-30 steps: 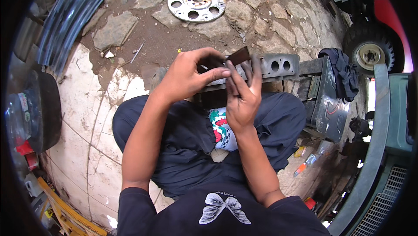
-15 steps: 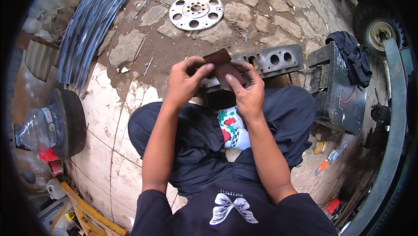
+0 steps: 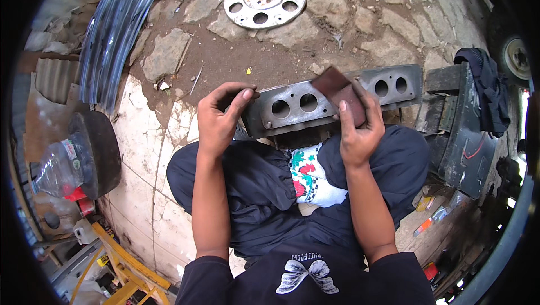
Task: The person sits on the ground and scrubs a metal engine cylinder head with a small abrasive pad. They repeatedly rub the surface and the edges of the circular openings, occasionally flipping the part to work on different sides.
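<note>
In my right hand [image 3: 363, 133] is a folded piece of reddish-brown sandpaper [image 3: 350, 101], gripped between thumb and fingers, with one flap sticking up. My left hand [image 3: 220, 115] is raised at the left, its fingers loosely bent and the thumb apart, with nothing visible in it. Beyond and between the hands lies a long grey metal engine part, seemingly a cylinder head [image 3: 292, 102], with several round holes in its flat face. My right hand and the sandpaper cover part of its middle. Its left end is nearest to my left hand.
A white round metal plate [image 3: 244, 15] with holes lies on the stones ahead. Blue corrugated sheets [image 3: 115, 29] lie far left, above a clear plastic bottle [image 3: 56, 167] by a dark round tub [image 3: 101, 153]. At right stands a dark metal box [image 3: 469, 130] with cloth [image 3: 486, 88] over it.
My left hand has let go of the sandpaper and moved left, away from it. My right hand has moved right with the sandpaper, uncovering more of the cylinder head. The view has shifted slightly.
</note>
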`<action>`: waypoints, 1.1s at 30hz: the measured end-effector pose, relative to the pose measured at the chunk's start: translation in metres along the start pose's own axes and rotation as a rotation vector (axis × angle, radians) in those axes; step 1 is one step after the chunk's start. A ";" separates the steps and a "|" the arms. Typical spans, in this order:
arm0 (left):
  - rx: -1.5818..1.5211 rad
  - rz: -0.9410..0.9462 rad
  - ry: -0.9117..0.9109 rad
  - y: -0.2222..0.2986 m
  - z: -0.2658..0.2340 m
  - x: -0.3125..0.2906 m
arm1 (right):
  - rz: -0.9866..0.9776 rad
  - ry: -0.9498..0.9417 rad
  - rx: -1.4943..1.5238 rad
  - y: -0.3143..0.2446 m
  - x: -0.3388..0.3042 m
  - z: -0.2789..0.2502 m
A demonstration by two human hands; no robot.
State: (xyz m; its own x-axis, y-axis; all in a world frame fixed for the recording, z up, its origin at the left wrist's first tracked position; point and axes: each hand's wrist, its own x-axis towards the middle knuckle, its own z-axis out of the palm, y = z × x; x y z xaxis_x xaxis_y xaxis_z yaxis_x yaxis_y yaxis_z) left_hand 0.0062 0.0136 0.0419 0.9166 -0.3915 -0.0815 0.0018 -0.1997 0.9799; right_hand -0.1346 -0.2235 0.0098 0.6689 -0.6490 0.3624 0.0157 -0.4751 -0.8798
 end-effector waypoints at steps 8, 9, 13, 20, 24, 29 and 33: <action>0.125 0.231 0.005 0.005 0.026 0.002 | 0.062 -0.046 0.135 -0.018 -0.015 0.015; 0.099 0.235 0.052 0.009 0.033 0.001 | 0.034 -0.087 0.139 -0.020 -0.013 0.014; 0.089 0.419 -0.181 -0.010 0.027 0.008 | -0.118 -0.245 0.140 -0.028 0.000 0.009; 0.268 0.498 -0.422 0.003 0.033 -0.001 | 0.621 -0.110 1.040 -0.025 -0.016 0.000; 0.094 0.445 -0.332 0.004 0.023 -0.006 | 0.698 -0.042 1.210 -0.037 -0.013 -0.003; 0.242 -0.106 0.254 0.030 0.007 -0.034 | 0.779 -0.015 1.054 -0.029 -0.002 -0.023; 0.358 -0.166 0.369 -0.029 0.011 -0.097 | 0.731 -0.133 0.949 -0.030 -0.003 -0.019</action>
State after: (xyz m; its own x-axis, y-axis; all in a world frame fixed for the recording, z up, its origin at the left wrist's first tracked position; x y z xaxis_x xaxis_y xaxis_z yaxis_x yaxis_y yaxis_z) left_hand -0.0873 0.0473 0.0193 0.9952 0.0000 -0.0974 0.0813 -0.5505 0.8309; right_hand -0.1514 -0.2184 0.0410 0.8182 -0.4895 -0.3016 0.1042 0.6420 -0.7596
